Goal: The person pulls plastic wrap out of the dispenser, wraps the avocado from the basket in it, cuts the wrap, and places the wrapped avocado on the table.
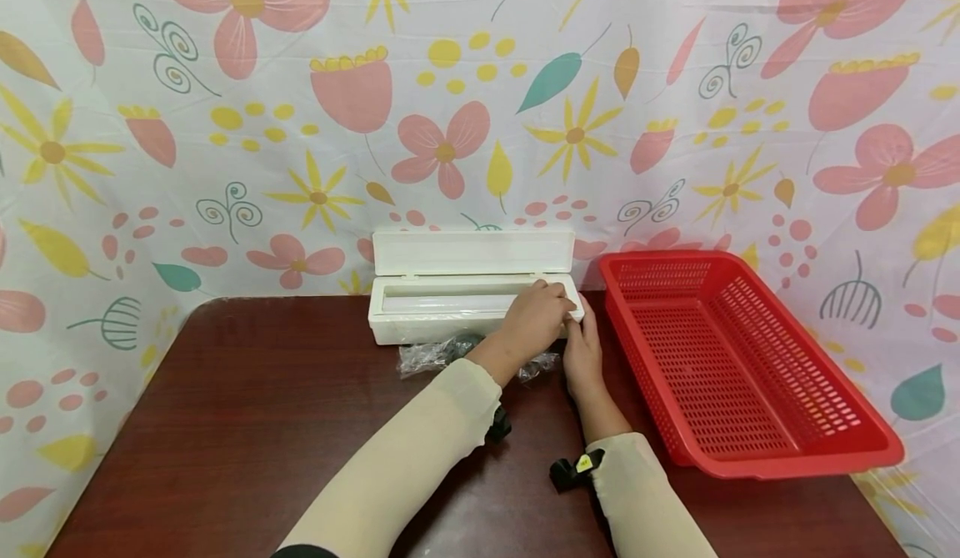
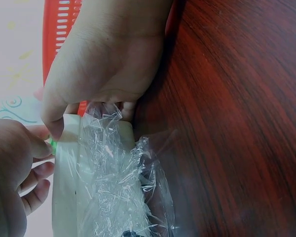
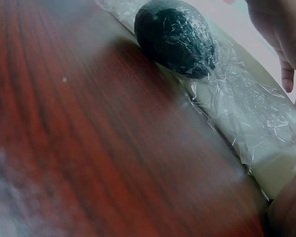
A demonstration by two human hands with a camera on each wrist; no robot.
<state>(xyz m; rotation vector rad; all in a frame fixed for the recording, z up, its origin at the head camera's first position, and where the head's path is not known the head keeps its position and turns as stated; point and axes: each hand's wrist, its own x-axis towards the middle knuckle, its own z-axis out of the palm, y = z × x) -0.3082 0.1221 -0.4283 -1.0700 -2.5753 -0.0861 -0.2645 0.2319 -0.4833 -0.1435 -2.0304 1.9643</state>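
Observation:
A long white cling film dispenser [image 1: 435, 329] stands at the back of the table, its lid [image 1: 472, 253] raised and a film roll [image 1: 438, 302] inside. My left hand [image 1: 534, 324] is at the box's right end; finger and thumb pinch a small green piece [image 2: 53, 145] at its edge. My right hand [image 1: 585, 358] grips that same end from the side, thumb on top and fingers partly hidden. Crumpled clear film [image 2: 106, 173] hangs over the front. In front of the box lies a dark, smooth oval object [image 3: 175, 38] wrapped in film, mostly hidden by my left arm in the head view.
A red perforated plastic basket [image 1: 637, 358] stands close by my right forearm. Under everything is a dark reddish wooden table [image 1: 285, 416]. A flower-patterned cloth [image 1: 450, 74] hangs right behind the box.

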